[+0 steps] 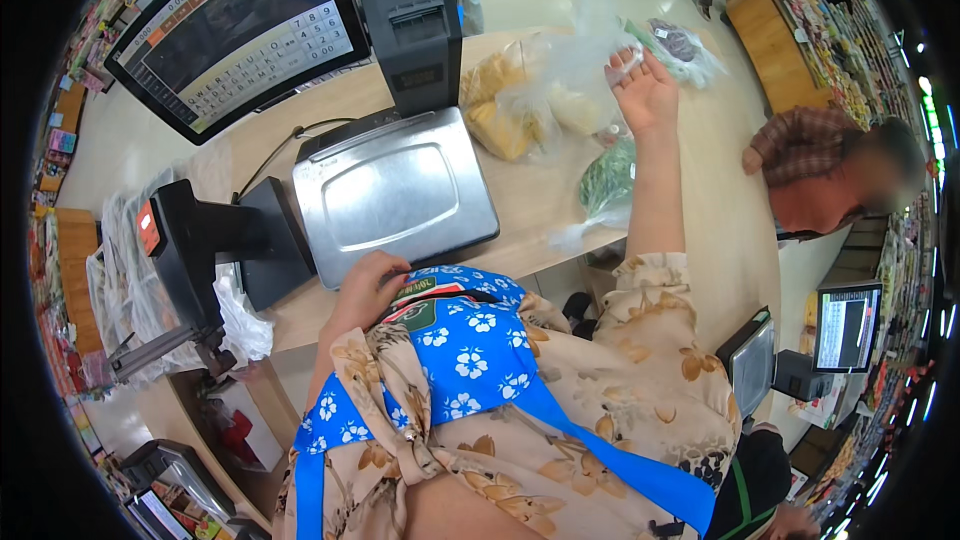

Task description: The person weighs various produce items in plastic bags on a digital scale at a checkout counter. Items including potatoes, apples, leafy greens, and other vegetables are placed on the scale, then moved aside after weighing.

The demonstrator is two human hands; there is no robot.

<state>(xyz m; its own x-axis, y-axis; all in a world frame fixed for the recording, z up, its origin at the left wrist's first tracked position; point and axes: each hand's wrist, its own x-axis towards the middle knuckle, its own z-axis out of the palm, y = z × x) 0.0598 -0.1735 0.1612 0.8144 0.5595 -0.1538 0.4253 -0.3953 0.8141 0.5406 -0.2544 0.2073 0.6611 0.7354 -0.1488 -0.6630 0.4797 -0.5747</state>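
Note:
My right hand [645,90] is stretched out over the far side of the wooden counter, palm up with bent fingers, holding part of a clear plastic bag [600,37]. Beyond it is a bag with purple and green produce [675,45]. To its left are bags of yellow food [506,120] and a bag of pale food [577,106]. A bag of leafy greens [606,178] rests beside my right forearm. My left hand [373,283] is at the near edge of the steel scale plate [390,187], fingers bent, with nothing seen in it.
A touch screen [247,22] and a grey label printer [412,37] stand behind the scale. A black stand [202,240] and hanging plastic bags [124,277] are at left. A person in a plaid shirt [810,142] is at right. Another scale [750,364] stands lower right.

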